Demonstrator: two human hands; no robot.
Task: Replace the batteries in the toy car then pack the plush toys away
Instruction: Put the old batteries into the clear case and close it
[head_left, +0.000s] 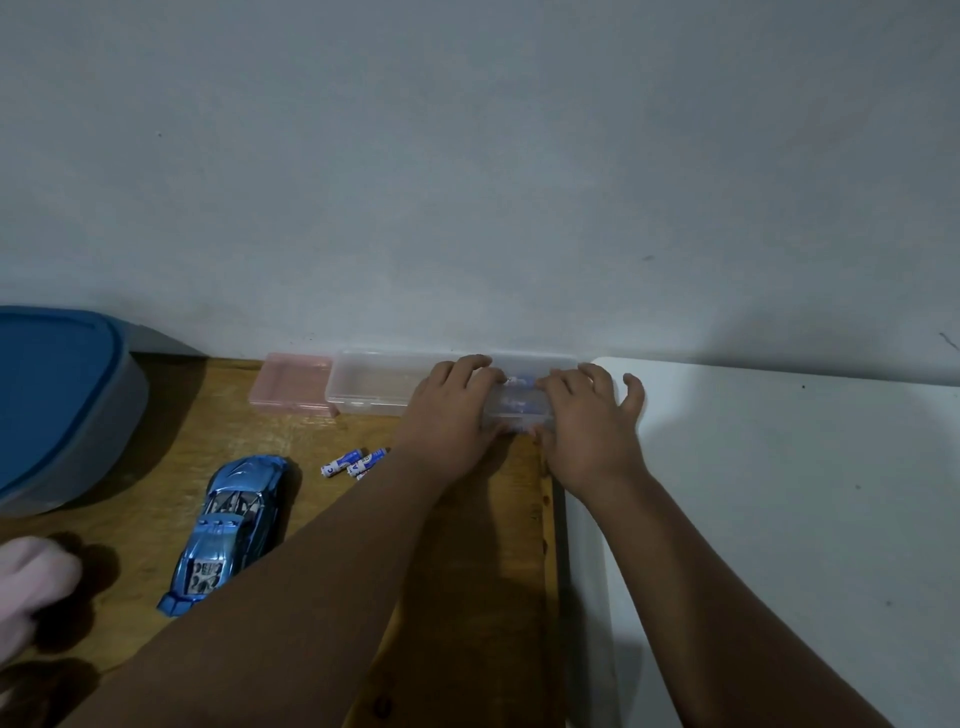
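Clear case | left hand grips it | right hand grips it | batteries: blue labels unreadable

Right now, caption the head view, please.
Left hand and right hand grip a clear case; toy car and batteries lie nearby.

The left hand and right hand cover the right end of the long clear plastic case. Its blue-and-white contents are indistinct. The left forearm hides part of the nearest of the blue-and-white cylindrical batteries, and their print is illegible. The left frame edge cuts off the blue-lidded grey plastic container and a blurred pale pink plush toy.
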